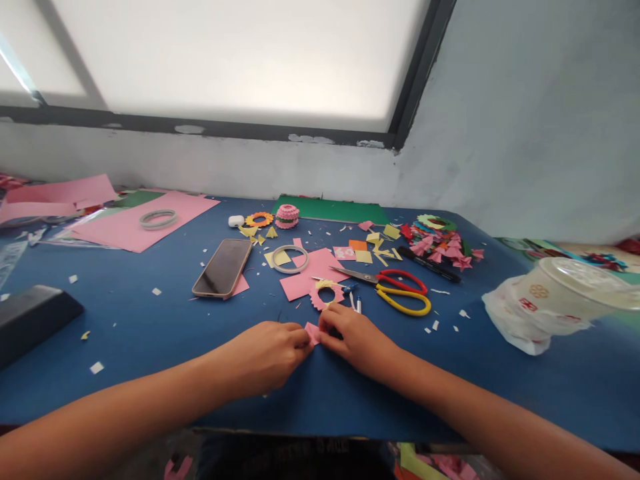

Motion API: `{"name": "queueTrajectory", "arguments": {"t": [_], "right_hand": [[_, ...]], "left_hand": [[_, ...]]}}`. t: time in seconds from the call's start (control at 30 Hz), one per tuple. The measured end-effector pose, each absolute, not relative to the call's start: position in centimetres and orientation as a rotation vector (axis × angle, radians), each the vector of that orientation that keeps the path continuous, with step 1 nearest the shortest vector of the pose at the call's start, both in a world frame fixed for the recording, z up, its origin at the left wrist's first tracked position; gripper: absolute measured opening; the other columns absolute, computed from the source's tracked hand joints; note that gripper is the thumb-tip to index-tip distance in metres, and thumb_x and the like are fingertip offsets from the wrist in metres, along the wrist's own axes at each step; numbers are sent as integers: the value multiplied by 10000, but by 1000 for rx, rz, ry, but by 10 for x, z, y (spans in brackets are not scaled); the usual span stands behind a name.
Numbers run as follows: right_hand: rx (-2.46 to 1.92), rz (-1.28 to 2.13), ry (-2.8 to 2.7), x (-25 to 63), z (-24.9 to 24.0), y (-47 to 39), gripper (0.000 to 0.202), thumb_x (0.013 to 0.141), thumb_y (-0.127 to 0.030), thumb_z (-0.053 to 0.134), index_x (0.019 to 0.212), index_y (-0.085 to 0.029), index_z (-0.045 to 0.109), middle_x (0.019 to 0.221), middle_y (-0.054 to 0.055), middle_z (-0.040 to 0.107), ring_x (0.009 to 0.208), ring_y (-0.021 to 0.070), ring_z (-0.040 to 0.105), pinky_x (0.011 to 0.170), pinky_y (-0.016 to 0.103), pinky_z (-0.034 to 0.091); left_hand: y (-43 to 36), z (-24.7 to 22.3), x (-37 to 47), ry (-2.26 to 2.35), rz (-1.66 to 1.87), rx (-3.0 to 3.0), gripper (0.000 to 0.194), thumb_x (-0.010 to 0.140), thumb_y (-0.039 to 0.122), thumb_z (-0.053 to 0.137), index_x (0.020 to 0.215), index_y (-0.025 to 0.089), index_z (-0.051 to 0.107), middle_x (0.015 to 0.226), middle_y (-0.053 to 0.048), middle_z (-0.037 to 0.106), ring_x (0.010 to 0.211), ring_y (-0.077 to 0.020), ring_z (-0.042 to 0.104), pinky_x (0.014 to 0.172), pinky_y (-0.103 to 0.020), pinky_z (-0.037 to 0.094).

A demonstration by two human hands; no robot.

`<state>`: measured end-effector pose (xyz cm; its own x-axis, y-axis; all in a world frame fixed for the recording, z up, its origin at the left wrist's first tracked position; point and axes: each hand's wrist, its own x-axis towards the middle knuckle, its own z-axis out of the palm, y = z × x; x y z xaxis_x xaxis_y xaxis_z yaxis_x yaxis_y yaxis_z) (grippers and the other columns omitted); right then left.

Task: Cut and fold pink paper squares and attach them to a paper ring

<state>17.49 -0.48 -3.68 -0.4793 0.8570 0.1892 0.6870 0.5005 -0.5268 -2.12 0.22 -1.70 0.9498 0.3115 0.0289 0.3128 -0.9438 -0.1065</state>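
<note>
Near the front of the blue table, a small folded piece of pink paper (313, 333) is pinched between both hands. My left hand (273, 352) grips its left side with closed fingers. On the right side, my right hand (353, 339) holds it between thumb and fingers. Just beyond the right hand lies a pink paper ring with a notched edge (318, 299), partly yellow at its top. Scissors with red and yellow handles (395, 285) rest to its right, blades slightly apart. Behind the ring are pink paper sheets (300, 285) and a roll of tape (291, 259).
A phone (223, 268) lies left of the hands, and a dark box-like object (37, 320) at far left. At right stands a lidded cup in a plastic bag (543, 303). A black marker (429, 264) and a pile of folded paper pieces (440, 241) lie behind the scissors.
</note>
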Motion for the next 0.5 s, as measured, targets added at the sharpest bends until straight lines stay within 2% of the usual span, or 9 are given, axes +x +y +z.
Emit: {"name": "queueTrajectory", "arguments": {"t": [0.1, 0.37, 0.5], "right_hand": [[-1269, 535, -2317, 174, -36, -6, 97, 837, -162, 535, 739, -167, 535, 763, 9, 523, 686, 125, 492, 642, 244, 396], [-1288, 644, -2307, 178, -32, -3, 93, 790, -215, 619, 746, -164, 556, 747, -6, 505, 667, 116, 472, 609, 230, 370], [-1296, 745, -2272, 181, -30, 1, 103, 761, -228, 664, 797, -165, 591, 698, -31, 471, 624, 103, 434, 582, 220, 350]], "left_hand": [[3, -17, -19, -433, 46, -2965, 184, 796, 74, 503, 931, 91, 626, 829, -87, 626, 764, -214, 581, 648, -308, 480], [3, -13, -16, -497, 29, -3002, 148, 746, 69, 522, 796, 116, 652, 806, -70, 635, 733, -207, 588, 641, -312, 487], [7, -7, -22, -473, 27, -3072, 191, 681, 80, 572, 835, 139, 668, 862, -61, 662, 785, -208, 608, 648, -287, 493]]}}
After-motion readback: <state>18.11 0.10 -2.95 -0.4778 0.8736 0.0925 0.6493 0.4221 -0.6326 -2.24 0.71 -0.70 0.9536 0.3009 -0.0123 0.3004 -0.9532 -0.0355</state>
